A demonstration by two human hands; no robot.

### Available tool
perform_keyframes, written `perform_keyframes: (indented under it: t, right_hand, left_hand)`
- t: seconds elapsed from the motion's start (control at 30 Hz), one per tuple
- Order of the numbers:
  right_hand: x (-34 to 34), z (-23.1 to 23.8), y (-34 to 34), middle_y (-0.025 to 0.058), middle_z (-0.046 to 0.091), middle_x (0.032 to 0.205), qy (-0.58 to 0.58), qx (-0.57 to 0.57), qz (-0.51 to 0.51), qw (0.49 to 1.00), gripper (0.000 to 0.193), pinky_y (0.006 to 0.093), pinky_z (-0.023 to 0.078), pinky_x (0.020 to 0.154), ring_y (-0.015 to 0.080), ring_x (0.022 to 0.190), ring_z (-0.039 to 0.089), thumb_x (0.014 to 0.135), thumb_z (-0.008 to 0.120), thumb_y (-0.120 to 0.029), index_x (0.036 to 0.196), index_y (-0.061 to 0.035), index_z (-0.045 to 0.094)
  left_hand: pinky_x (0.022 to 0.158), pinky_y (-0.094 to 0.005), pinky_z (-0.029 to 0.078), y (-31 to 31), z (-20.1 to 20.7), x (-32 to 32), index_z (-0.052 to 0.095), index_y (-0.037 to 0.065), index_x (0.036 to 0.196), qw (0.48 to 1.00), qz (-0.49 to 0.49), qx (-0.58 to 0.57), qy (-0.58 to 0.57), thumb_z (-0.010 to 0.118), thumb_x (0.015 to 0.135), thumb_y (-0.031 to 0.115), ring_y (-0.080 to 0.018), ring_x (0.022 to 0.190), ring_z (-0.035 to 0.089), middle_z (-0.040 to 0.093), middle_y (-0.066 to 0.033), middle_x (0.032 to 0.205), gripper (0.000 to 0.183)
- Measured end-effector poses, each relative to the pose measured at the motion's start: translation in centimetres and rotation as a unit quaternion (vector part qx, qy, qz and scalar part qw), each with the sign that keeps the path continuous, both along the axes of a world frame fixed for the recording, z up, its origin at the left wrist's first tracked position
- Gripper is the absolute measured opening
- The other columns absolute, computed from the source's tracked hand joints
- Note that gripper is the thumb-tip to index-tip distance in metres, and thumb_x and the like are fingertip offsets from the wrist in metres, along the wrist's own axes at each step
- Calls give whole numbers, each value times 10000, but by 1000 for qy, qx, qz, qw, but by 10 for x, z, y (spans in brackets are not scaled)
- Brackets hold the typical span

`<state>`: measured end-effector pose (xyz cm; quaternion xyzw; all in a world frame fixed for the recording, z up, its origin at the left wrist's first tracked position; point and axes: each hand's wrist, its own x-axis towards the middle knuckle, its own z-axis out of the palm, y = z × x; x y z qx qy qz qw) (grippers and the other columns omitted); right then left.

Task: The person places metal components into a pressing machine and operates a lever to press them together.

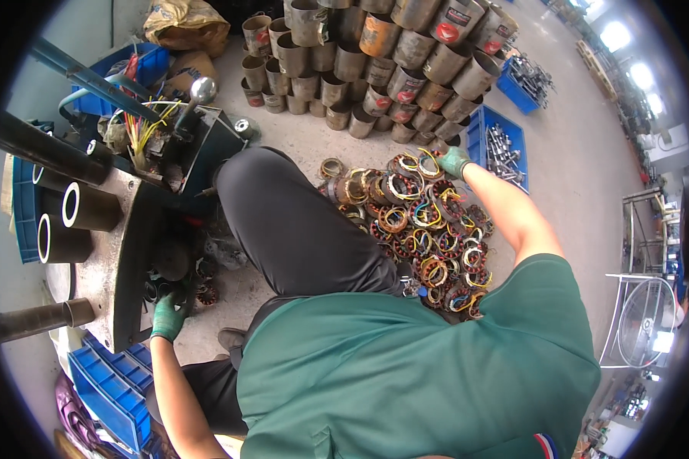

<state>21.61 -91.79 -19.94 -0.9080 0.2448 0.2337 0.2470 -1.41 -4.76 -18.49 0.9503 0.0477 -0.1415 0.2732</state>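
A seated person, seen from above in a green shirt (406, 375) and black trousers (291, 229), reaches out to both sides. The right hand (455, 161), in a green glove, is at the upper right edge of a heap of wire-wound rings (434, 249) on the concrete floor (563, 199). Its fingers meet a ring with yellow wire (429, 164) there; whether they grip it or only touch it, I cannot tell. The rings lie tilted and overlapping, trailing yellow, white and blue wires, just beyond the person's bent knee.

The left hand (168, 317), gloved alike, is low beside a dark metal machine (119, 252) with upright bars and short open tubes (92, 205). Its fingers reach into shadow (too dark to make out), so I cannot tell how wide they stand or what they hold. A few more rings (206, 294) lie on the floor near that hand.

Behind the heap, metal cylinders (350, 63) are stacked in rows. Beside them, a blue crate (477, 138) holds shiny metal parts (502, 157).
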Motion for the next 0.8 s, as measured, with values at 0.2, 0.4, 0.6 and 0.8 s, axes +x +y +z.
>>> perform_keyframes:
  t: [0.2, 0.4, 0.6, 0.8]
  right_hand:
    - [10, -82, -39, 180, 765, 1129, 93, -225, 338, 909, 419, 451, 584, 908, 374, 1057, 739, 912, 662, -484, 1067, -127, 820]
    - [32, -84, -41, 224, 753, 1087, 142, -197, 446, 862, 522, 465, 551, 897, 399, 1002, 723, 920, 628, -526, 1047, -53, 810]
    - [110, -40, -56, 106, 808, 1069, 203, -322, 711, 591, 248, 428, 601, 810, 306, 921, 770, 921, 681, -259, 1052, -120, 839]
    - [182, 5, 146, 153, 779, 952, -39, -149, 489, 859, 209, 452, 586, 765, 316, 830, 747, 845, 672, -234, 906, -88, 810]
  left_hand:
    - [878, -475, 563, -33, 17, 1, 696, -7, 1206, 993, 13, 22, 118, 791, 853, 189, -444, 1007, 700, 735, -268, 1103, 414]
    - [853, -459, 570, -27, 17, -10, 720, -2, 1218, 995, 27, 21, 95, 786, 866, 198, -410, 952, 720, 747, -251, 1054, 410]
    - [946, -403, 558, -11, 35, 15, 737, -12, 1189, 995, 73, 23, -58, 811, 834, 96, -338, 1091, 710, 751, -197, 1181, 379]
    - [1041, -359, 518, 70, 131, -64, 683, -1, 1312, 932, 236, -33, -272, 667, 1021, 80, -205, 1137, 656, 719, -111, 1249, 303]
